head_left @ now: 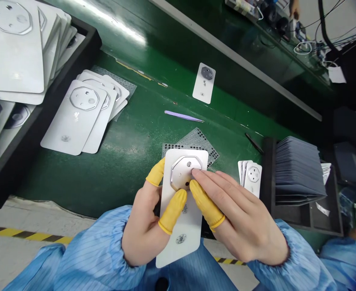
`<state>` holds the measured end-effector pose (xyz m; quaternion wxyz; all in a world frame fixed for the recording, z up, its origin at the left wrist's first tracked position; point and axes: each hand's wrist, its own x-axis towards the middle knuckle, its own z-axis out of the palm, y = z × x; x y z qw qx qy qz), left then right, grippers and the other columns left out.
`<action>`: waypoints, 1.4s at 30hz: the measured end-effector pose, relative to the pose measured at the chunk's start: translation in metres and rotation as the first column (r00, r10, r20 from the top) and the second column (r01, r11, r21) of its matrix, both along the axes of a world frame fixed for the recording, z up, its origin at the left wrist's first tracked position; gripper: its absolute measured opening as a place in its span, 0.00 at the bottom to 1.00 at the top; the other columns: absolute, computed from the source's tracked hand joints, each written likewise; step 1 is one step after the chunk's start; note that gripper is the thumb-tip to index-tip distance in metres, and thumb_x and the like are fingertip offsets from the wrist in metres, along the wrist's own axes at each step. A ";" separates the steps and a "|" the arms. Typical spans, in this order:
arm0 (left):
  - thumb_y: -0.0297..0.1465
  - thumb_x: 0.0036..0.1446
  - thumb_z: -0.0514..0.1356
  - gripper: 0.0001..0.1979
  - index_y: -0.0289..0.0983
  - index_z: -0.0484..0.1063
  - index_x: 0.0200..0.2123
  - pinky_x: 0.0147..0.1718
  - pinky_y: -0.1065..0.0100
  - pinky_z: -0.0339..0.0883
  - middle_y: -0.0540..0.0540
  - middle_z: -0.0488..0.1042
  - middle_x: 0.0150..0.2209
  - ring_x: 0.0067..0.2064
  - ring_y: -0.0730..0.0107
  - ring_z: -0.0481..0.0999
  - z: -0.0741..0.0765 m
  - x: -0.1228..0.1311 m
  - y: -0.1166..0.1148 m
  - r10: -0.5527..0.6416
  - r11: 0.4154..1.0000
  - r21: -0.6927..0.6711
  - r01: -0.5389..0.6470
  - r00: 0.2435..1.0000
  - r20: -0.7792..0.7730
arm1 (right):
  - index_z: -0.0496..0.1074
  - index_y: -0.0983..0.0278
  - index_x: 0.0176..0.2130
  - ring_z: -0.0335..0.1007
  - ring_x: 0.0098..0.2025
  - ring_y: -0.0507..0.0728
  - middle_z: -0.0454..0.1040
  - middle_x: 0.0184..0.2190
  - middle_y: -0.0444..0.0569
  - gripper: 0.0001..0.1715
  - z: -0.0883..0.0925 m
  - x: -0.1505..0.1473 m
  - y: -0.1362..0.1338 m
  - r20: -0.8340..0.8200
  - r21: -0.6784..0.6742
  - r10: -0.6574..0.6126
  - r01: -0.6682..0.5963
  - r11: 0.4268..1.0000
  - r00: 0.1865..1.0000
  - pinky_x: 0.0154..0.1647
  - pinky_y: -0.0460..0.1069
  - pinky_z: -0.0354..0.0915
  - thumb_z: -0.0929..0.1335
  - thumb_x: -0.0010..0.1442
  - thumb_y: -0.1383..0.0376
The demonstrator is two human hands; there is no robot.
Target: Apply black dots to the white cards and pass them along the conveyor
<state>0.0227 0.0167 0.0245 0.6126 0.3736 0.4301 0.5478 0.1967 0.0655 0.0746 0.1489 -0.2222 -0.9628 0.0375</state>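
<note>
A white phone back cover (193,238) with an octagonal camera ring stands tilted before me. My left hand (153,218) grips its left side, the thumb on the front and a finger behind the edge, both in yellow finger cots. My right hand (238,214) rests stretched fingers over the camera area, its yellow-capped thumb touching just below. Whether anything tiny lies under those fingertips is hidden. Two holes show inside the ring, one dark. Partly behind the cover lie clear sheets (197,139) dotted with small black pieces. Beyond them are purple tweezers (184,116).
At left, several covers (73,117) overlap beside a black tray (87,36) of more covers. One cover (204,83) lies farther back. To the right are small white covers (253,178), a black pen-like tool (253,142) and a divided box (296,218) holding grey sheets (299,169).
</note>
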 end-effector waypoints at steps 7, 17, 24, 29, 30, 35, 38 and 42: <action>0.23 0.56 0.63 0.28 0.50 0.66 0.58 0.41 0.67 0.76 0.50 0.79 0.49 0.40 0.65 0.81 0.001 0.000 0.000 0.052 0.998 0.031 -0.050 0.997 -0.062 | 0.70 0.75 0.48 0.66 0.59 0.67 0.71 0.53 0.68 0.18 -0.011 0.003 0.000 -0.097 -0.072 -0.015 0.008 0.997 0.995 0.51 0.64 0.72 0.59 0.60 0.75; 0.29 0.57 0.63 0.26 0.44 0.65 0.59 0.15 0.77 0.68 0.53 0.78 0.23 0.18 0.73 0.75 -0.003 -0.002 -0.002 0.021 0.990 -0.141 -0.012 0.998 0.066 | 0.68 0.71 0.52 0.63 0.61 0.63 0.68 0.57 0.61 0.20 -0.031 0.001 0.001 -0.196 -0.259 -0.055 0.002 0.966 0.979 0.55 0.61 0.70 0.58 0.63 0.73; 0.34 0.54 0.66 0.25 0.41 0.66 0.55 0.19 0.71 0.74 0.46 0.82 0.33 0.24 0.65 0.80 0.008 -0.002 0.010 0.024 0.935 -0.347 0.066 0.968 0.250 | 0.56 0.63 0.63 0.60 0.64 0.61 0.58 0.64 0.60 0.25 -0.055 -0.009 -0.011 -0.472 -0.563 -0.525 0.216 0.798 0.708 0.55 0.59 0.70 0.57 0.67 0.68; 0.32 0.43 0.73 0.23 0.36 0.71 0.43 0.21 0.72 0.76 0.48 0.83 0.32 0.27 0.62 0.82 -0.017 -0.029 0.022 0.161 0.931 -0.339 -0.137 0.986 0.043 | 0.59 0.62 0.61 0.69 0.58 0.58 0.68 0.58 0.57 0.24 -0.083 -0.009 -0.012 -0.509 -0.633 -0.600 0.205 0.747 0.617 0.54 0.56 0.72 0.61 0.67 0.69; 0.32 0.41 0.74 0.24 0.36 0.72 0.42 0.21 0.73 0.75 0.48 0.82 0.32 0.27 0.63 0.82 -0.022 -0.040 0.023 0.232 0.916 -0.330 -0.230 0.972 -0.033 | 0.61 0.61 0.60 0.69 0.58 0.58 0.69 0.57 0.56 0.24 -0.093 -0.007 -0.011 -0.481 -0.627 -0.602 0.230 0.744 0.638 0.56 0.57 0.70 0.63 0.65 0.69; 0.31 0.36 0.75 0.47 0.37 0.61 0.60 0.20 0.73 0.74 0.51 0.81 0.29 0.23 0.68 0.79 -0.039 -0.093 0.023 0.375 0.821 -0.226 -0.524 0.795 -0.477 | 0.70 0.61 0.54 0.64 0.61 0.62 0.72 0.55 0.58 0.21 -0.149 0.000 -0.007 -0.359 -0.402 -0.406 0.253 0.880 0.840 0.60 0.63 0.65 0.68 0.61 0.72; 0.34 0.47 0.70 0.42 0.38 0.58 0.64 0.31 0.68 0.77 0.46 0.82 0.38 0.36 0.61 0.82 -0.047 -0.104 0.019 0.271 0.897 -0.071 -0.436 0.669 -0.693 | 0.70 0.60 0.53 0.68 0.58 0.61 0.75 0.51 0.55 0.21 -0.162 -0.002 -0.007 -0.405 -0.384 -0.415 0.260 0.886 0.815 0.58 0.63 0.67 0.66 0.62 0.74; 0.40 0.54 0.63 0.19 0.30 0.79 0.42 0.38 0.63 0.76 0.37 0.81 0.42 0.43 0.52 0.81 -0.054 -0.081 0.012 -0.068 0.969 -0.231 -0.091 0.798 -0.599 | 0.72 0.60 0.50 0.73 0.52 0.58 0.77 0.48 0.53 0.19 -0.143 -0.007 -0.007 -0.511 -0.450 -0.485 0.260 0.855 0.710 0.57 0.59 0.69 0.67 0.60 0.74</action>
